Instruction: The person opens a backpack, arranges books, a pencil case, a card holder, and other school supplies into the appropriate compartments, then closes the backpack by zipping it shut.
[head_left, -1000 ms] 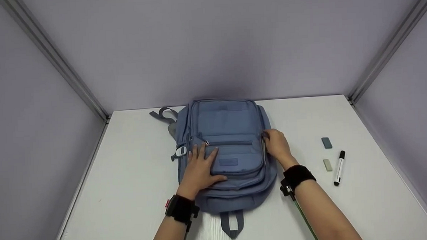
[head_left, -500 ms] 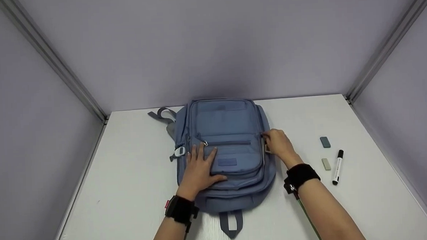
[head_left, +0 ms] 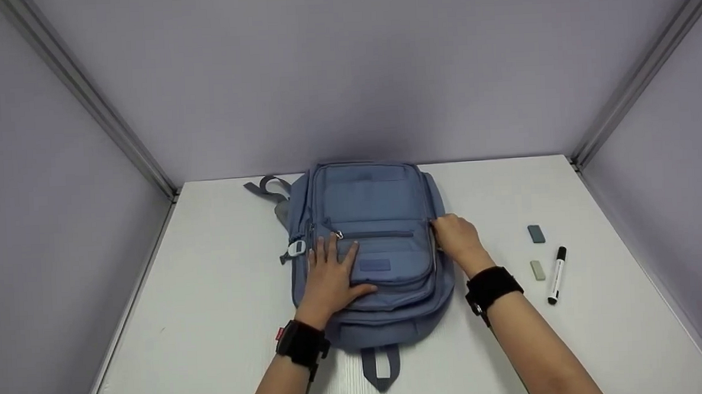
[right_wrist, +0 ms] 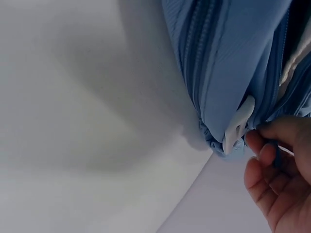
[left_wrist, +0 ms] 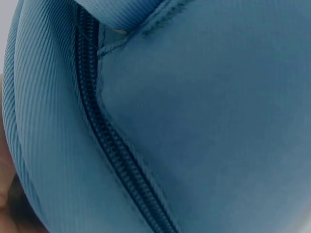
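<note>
A blue backpack (head_left: 375,202) lies on the table with its front pocket up. My left hand (head_left: 328,281) rests on the lower left of its front, fingers spread. At the bag's right side my right hand (head_left: 458,239) pinches a zipper pull. In the right wrist view a blue cord pull (right_wrist: 277,154) hangs among the curled fingers, beside a pale buckle (right_wrist: 238,127). The zipper there is parted, and pale lining (right_wrist: 297,56) shows inside. The left wrist view is filled by blue cloth and a zipper track (left_wrist: 109,136).
To the right lie a dark green eraser (head_left: 536,234), a pale eraser (head_left: 537,270) and a black-capped white marker (head_left: 557,275). A strap (head_left: 266,190) sticks out at the bag's upper left, and a loop handle (head_left: 382,370) points toward me. Grey panels surround the table.
My right hand has turned slightly at the bag's right side, hiding the buckle that showed half a second ago. My left hand has stayed nearly in place.
</note>
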### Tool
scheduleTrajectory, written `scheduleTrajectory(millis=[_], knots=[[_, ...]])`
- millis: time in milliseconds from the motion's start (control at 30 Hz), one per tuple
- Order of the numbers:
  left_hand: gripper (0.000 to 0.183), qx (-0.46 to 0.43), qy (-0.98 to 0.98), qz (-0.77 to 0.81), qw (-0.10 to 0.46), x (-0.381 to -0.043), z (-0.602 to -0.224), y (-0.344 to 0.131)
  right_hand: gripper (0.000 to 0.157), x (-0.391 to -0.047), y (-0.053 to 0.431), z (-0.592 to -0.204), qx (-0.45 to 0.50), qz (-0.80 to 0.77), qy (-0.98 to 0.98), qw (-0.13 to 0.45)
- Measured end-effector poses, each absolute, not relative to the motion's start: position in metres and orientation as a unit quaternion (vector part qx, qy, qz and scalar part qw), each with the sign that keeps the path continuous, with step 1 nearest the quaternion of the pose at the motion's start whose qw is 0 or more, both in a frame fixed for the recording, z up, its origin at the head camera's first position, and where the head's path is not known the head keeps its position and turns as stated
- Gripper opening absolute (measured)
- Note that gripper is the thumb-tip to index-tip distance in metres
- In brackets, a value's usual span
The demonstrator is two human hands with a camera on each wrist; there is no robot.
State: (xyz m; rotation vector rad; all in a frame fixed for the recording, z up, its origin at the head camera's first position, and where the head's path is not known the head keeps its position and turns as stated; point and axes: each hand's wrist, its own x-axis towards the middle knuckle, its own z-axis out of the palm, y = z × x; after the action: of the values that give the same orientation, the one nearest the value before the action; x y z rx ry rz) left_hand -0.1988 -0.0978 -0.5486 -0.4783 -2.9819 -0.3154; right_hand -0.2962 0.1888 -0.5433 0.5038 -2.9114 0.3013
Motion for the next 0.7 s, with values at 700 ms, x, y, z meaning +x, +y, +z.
scheduleTrajectory(millis=[700], knots=[[0.097,-0.12,-0.987,-0.11,0.012,-0.208,-0.548,-0.089,0.027,-0.281,0.204,-0.54,0.136,0.194,-0.971,0.02]])
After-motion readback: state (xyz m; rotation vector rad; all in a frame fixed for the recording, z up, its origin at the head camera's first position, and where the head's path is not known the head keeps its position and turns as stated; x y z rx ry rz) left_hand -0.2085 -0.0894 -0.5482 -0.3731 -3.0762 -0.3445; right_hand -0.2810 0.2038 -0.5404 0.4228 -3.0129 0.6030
